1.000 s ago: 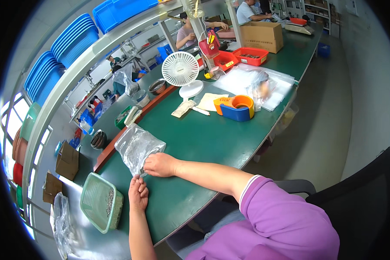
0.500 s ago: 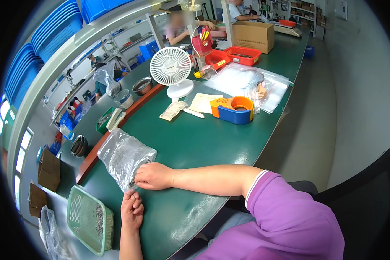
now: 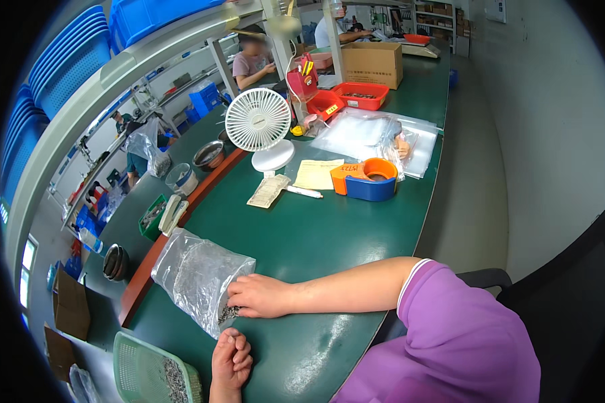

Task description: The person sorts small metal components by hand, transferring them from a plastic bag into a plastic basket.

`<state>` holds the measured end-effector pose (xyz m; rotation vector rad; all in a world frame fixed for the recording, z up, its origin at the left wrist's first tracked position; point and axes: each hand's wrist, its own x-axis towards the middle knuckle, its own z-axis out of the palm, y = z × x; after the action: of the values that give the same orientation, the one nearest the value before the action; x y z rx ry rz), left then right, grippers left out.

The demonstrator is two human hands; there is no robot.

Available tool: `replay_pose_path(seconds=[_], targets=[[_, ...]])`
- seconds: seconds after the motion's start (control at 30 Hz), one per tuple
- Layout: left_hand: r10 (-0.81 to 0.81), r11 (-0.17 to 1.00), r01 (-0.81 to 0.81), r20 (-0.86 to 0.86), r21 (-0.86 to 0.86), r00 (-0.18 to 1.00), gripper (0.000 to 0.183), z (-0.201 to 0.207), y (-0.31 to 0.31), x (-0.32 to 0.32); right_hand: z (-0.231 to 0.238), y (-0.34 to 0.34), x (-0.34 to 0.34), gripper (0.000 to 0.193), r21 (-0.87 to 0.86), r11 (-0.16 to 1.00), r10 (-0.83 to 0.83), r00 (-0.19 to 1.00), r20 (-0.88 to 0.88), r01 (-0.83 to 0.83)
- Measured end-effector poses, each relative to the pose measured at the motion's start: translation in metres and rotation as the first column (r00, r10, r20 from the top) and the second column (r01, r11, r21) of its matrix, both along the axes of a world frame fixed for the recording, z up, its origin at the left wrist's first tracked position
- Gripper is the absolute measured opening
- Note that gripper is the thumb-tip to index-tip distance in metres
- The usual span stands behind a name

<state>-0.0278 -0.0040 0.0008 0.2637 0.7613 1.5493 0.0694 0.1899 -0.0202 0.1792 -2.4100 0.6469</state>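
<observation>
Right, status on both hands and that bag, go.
Right hand fingers in the mouth of the clear plastic bag of small metal parts. Left hand closed, beside the green basket. Nothing blocking.

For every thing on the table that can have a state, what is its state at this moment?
Clear plastic bag: lying flat, mouth open, small metal parts inside.
Right hand: fingers at the bag mouth.
Left hand: closed in a fist.
Green basket: partly filled with parts.
White fan: upright.

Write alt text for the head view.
A person's right hand rests at the mouth of a clear plastic bag of small metal parts on a green table; the left hand lies closed beside a green basket.
</observation>
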Motion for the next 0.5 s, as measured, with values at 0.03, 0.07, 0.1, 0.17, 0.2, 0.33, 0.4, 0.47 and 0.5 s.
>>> replay_pose_path(seconds=[0.03,0.07,0.1,0.17,0.2,0.33,0.4,0.47,0.5], targets=[[0.022,1.0,-0.021,0.022,-0.015,1.0,0.011,-0.0001,0.001,-0.0009,-0.0009,-0.0001,-0.0018,0.021,-0.04,0.999,0.013,1.0,-0.015,-0.014],[0.011,1.0,-0.01,0.03,-0.014,0.999,0.011,0.0005,0.0011,-0.0023,-0.0025,0.0002,-0.0027,0.021,-0.039,0.999,0.002,1.0,-0.007,-0.002],[0.018,1.0,-0.017,0.047,-0.023,0.999,0.012,0.0015,0.0005,-0.0033,-0.004,0.0007,-0.0044,0.02,-0.056,0.998,0.028,0.999,-0.033,-0.03],[0.045,0.997,-0.042,0.058,-0.061,0.997,0.01,-0.001,0.001,-0.0061,-0.0047,0.002,-0.0058,0.02,-0.069,0.996,0.049,0.998,-0.047,-0.052],[0.008,0.998,-0.006,0.05,-0.055,0.999,0.019,0.0004,-0.003,-0.0081,-0.004,0.0021,-0.0059,0.019,-0.094,0.993,0.068,0.997,-0.048,-0.072],[-0.004,0.999,0.007,0.053,-0.043,0.999,0.018,0.0022,-0.002,-0.0078,0.0,0.004,-0.0019,0.02,-0.115,0.989,0.098,0.995,0.021,-0.095],[-0.011,0.999,0.013,0.04,-0.052,0.999,0.018,0.0023,-0.0019,-0.0077,-0.002,0.0037,-0.0034,0.019,-0.115,0.988,0.104,0.994,0.021,-0.101],[-0.008,0.999,0.009,0.024,-0.044,1.0,0.018,0.002,-0.0026,-0.0083,-0.0024,0.0037,-0.0034,0.017,-0.118,0.987,0.107,0.994,0.014,-0.105],[-0.016,0.999,0.017,0.018,-0.045,1.0,0.018,0.0012,-0.0031,-0.0089,-0.002,0.0032,-0.0033,0.016,-0.12,0.987,0.112,0.994,0.017,-0.109]])
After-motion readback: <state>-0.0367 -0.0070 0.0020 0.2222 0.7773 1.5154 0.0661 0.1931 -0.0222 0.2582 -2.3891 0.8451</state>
